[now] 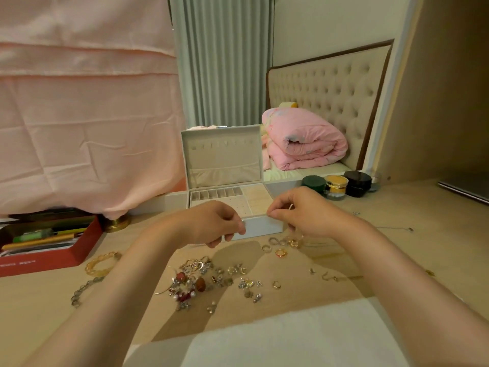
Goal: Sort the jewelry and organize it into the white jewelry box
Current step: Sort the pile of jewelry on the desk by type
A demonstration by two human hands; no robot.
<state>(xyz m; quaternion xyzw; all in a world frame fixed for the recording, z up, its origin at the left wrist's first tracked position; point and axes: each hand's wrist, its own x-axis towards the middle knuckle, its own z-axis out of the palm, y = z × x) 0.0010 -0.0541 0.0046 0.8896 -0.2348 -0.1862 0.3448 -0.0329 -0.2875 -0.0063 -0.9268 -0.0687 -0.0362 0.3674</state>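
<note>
Barely begun: the right hand [304,210] pinches a tiny piece [291,207], the left hand's [211,223] hold is unclear, the open white rectangular jewelry box [262,226] looks empty, and mixed gold and silver jewelry [211,279] lies unsorted before it.

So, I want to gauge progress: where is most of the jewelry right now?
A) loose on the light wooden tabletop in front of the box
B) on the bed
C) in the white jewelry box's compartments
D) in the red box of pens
A: the heap of rings, earrings and bracelets lies loose on the light wooden tabletop, on the near side of the open white jewelry box, whose visible compartments look bare.
</note>
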